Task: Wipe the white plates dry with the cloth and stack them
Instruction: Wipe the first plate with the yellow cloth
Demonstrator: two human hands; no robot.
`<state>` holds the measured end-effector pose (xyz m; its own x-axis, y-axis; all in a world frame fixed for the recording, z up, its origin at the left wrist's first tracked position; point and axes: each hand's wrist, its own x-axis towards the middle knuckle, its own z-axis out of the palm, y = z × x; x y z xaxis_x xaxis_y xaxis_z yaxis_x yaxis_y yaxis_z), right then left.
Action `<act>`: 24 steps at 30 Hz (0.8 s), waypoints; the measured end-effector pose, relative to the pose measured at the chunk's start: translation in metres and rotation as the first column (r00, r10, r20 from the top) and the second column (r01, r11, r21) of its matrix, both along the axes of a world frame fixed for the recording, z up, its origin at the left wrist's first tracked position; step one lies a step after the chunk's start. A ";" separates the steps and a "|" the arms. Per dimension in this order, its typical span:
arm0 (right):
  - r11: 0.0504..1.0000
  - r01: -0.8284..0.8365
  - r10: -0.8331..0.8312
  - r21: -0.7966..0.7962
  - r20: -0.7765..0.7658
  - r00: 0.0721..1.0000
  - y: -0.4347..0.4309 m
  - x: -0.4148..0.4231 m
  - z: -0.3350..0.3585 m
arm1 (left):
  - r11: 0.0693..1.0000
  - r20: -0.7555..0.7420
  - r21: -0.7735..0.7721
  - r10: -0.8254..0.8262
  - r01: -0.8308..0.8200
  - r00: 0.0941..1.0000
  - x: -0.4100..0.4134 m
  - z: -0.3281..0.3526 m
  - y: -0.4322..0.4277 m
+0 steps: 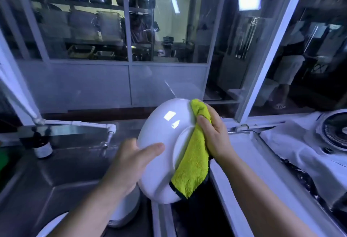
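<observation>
Left hand (129, 163) grips plate (163, 129); right hand (216, 135) pinches cloth (193, 161), fingertips seemingly hidden.

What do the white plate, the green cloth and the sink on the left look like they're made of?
The plate is likely glazed ceramic, possibly melamine: glossy white with sharp light reflections. The cloth looks like microfibre or terry: fuzzy yellow-green pile with a dark stitched edge. The sink appears to be stainless steel: dull grey metal with a soft sheen.

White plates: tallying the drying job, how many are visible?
3 at least: the held plate, a bottom-left plate, and a stack just below the held one, likely hiding more.
</observation>
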<state>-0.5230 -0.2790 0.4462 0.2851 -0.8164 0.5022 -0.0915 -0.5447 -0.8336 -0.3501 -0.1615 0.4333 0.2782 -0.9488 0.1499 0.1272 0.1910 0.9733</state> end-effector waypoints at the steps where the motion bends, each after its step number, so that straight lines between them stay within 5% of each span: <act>1: 0.992 0.002 -0.013 0.127 0.085 0.996 -0.008 -0.021 -0.010 | 1.000 0.006 0.002 0.000 0.000 1.000 -0.017 0.000 -0.006; 4: 0.922 0.069 -0.150 0.380 0.190 0.970 -0.030 -0.089 -0.047 | 1.000 -0.005 0.001 -0.024 0.024 1.000 -0.064 -0.002 -0.033; 10: 0.754 0.437 -0.512 0.491 0.021 0.859 -0.068 -0.218 -0.107 | 0.999 -0.036 0.013 -0.034 0.035 0.999 -0.153 -0.017 -0.108; 15: 0.663 0.580 -0.644 0.474 -0.036 0.765 -0.088 -0.301 -0.124 | 0.967 0.391 0.159 0.122 -0.197 0.912 -0.208 -0.052 -0.186; 19: 0.631 0.603 -0.665 0.487 -0.060 0.744 -0.099 -0.338 -0.141 | 0.959 0.822 0.139 0.028 -0.248 0.569 -0.251 -0.086 -0.240; 24: 0.617 0.570 -0.637 0.543 -0.080 0.767 -0.109 -0.359 -0.167 | 0.988 0.988 0.152 -0.152 -0.008 0.006 -0.297 -0.129 -0.284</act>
<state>-0.8825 -0.3883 0.2788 -0.3953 -0.9174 -0.0464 -0.1335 0.1074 -0.9852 -0.6469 -0.4457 0.3047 -0.1407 -0.9813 0.1317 -0.9740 0.1610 0.1592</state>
